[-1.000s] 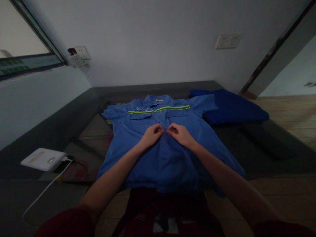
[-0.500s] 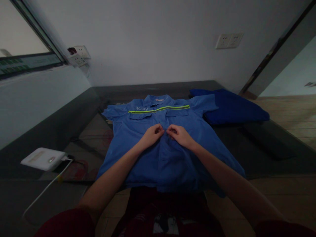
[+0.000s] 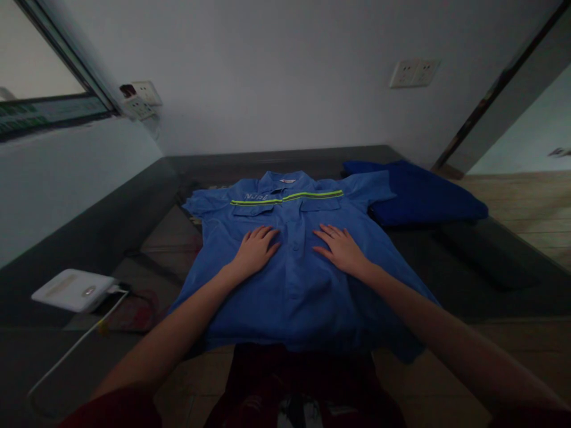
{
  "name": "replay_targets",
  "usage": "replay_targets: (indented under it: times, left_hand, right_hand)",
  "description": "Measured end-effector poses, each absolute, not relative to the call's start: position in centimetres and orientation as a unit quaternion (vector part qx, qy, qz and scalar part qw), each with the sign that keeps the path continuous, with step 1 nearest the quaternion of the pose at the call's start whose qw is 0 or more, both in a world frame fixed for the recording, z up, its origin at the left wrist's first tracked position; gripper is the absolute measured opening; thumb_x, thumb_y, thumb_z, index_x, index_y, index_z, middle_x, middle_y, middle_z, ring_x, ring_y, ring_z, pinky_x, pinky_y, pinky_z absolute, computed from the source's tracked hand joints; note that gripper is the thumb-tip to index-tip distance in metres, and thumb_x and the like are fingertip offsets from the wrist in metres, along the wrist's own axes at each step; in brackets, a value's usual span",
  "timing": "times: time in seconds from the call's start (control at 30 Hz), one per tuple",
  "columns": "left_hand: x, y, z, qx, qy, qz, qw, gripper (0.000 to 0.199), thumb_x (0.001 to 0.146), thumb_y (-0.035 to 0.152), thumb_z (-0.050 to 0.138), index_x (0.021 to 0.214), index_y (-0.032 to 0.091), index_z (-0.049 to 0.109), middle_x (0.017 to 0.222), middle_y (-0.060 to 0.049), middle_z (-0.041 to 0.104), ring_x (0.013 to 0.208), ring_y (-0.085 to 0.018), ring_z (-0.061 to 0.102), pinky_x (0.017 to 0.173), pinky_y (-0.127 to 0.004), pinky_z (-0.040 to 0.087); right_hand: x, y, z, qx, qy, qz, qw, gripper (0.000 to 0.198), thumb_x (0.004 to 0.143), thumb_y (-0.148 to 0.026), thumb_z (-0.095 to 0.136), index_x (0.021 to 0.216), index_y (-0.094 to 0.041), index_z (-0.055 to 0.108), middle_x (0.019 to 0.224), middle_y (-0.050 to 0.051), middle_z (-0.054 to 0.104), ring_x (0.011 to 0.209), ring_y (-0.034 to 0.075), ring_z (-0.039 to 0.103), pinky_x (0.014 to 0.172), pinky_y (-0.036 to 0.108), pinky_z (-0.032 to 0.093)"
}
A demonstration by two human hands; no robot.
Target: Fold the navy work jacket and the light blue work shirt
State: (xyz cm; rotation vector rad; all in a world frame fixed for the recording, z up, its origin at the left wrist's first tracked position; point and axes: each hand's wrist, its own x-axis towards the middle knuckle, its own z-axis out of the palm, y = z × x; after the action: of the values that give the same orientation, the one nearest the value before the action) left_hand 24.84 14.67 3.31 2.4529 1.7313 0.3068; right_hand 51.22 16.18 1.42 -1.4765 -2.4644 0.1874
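A blue short-sleeved work shirt (image 3: 294,285) lies spread front side up on a dark table, collar at the far end and hem at the near edge. A yellow-green stripe crosses its chest above two flap pockets. Flat on the shirt, left of the button placket, rests my left hand (image 3: 256,249) with fingers spread. My right hand (image 3: 341,246) lies on the cloth to the right of the placket, fingers apart too. Neither hand grips anything. A button shows on the placket between them.
Folded darker blue cloth (image 3: 423,193) lies at the back right of the table (image 3: 464,261). On the left sits a white device (image 3: 74,290) with a white cable (image 3: 75,345) hanging over the near edge. Wall sockets (image 3: 414,73) are behind.
Both hands have let go of the placket, where their fingertips were pinched close together. They have moved apart sideways and opened flat onto the shirt.
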Motion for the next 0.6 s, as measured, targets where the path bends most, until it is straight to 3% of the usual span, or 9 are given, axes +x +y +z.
replay_targets:
  times: [0.1, 0.17, 0.6]
  left_hand:
    - [24.4, 15.0, 2.8, 0.813, 0.574, 0.055, 0.074, 0.052, 0.095, 0.045, 0.033, 0.145, 0.029, 0.030, 0.154, -0.007, 0.025, 0.142, -0.031, 0.021, 0.110, -0.057, 0.019]
    - [24.3, 15.7, 2.6, 0.815, 0.573, 0.044, 0.080, 0.053, 0.096, 0.046, 0.029, 0.147, 0.029, 0.027, 0.156, -0.006, 0.020, 0.143, -0.030, 0.017, 0.110, -0.058, 0.017]
    - [23.8, 23.1, 1.3, 0.814, 0.573, 0.075, 0.059, 0.051, 0.096, 0.043, 0.028, 0.145, 0.029, 0.031, 0.154, -0.007, 0.026, 0.142, -0.030, 0.020, 0.110, -0.058, 0.017]
  right_hand:
    - [51.7, 16.6, 1.1, -0.507, -0.854, 0.072, 0.095, 0.057, 0.094, -0.053, 0.036, 0.144, -0.027, 0.037, 0.152, 0.008, 0.029, 0.140, 0.031, 0.024, 0.109, 0.061, 0.019]
    - [51.8, 17.3, 1.2, -0.508, -0.854, 0.072, 0.083, 0.057, 0.094, -0.055, 0.033, 0.145, -0.029, 0.033, 0.154, 0.007, 0.026, 0.141, 0.030, 0.021, 0.110, 0.061, 0.017]
    - [52.3, 25.2, 1.1, -0.504, -0.858, 0.060, 0.078, 0.055, 0.095, -0.051, 0.033, 0.145, -0.026, 0.035, 0.154, 0.008, 0.023, 0.141, 0.029, 0.021, 0.111, 0.057, 0.018]
